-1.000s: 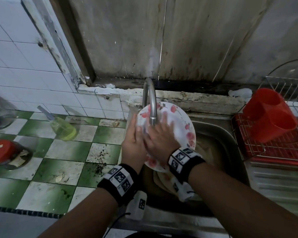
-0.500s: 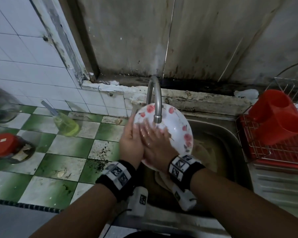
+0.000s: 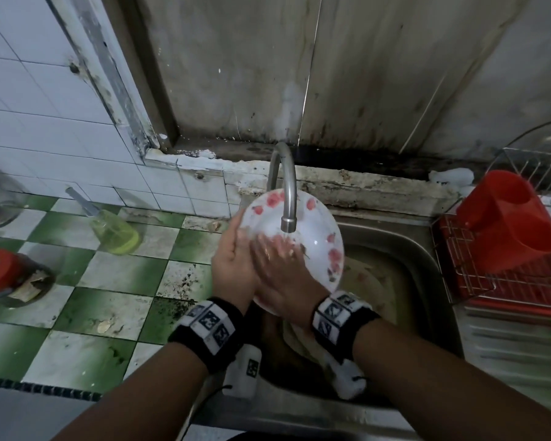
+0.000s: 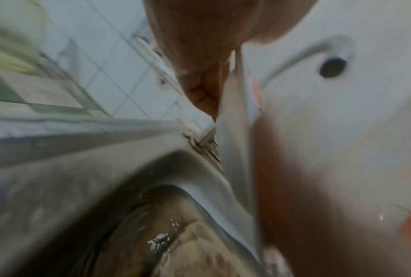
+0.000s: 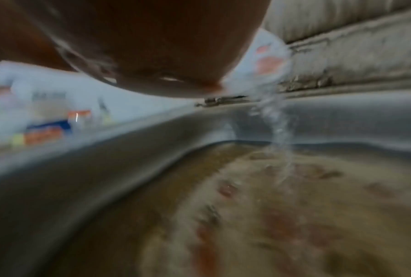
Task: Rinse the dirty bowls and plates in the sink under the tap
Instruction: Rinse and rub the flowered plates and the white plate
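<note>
1. A white plate (image 3: 303, 237) with red flowers is held tilted over the sink (image 3: 427, 265), directly below the spout of the tap (image 3: 288, 198).
2. The plate's left edge is gripped by the left hand (image 3: 233, 268), with its fingers (image 4: 199, 93) curled behind the rim.
3. The right hand (image 3: 282, 268) is laid flat on the plate's face, fingers spread and straight, pressed against the surface.
4. Water is seen in the right wrist view running off the plate (image 5: 268, 60) into the sink.
5. The task is judged to be partway done: this plate is being rinsed, while more flowered dishes (image 5: 283, 215) lie in murky water at the sink bottom and remain to be done.
6. No washed dishes can be made out in the rack (image 3: 503, 281) at the sink's right edge; only a red holder (image 3: 509, 224) is seen there.
7. No brand or writing can be read; a blurred orange and blue label (image 5: 48, 131) is seen beyond the sink edge, illegible.
8. A bottle of yellow-green liquid (image 3: 115, 232) stands on the tiled bench (image 3: 86, 300) left of the sink.
</note>
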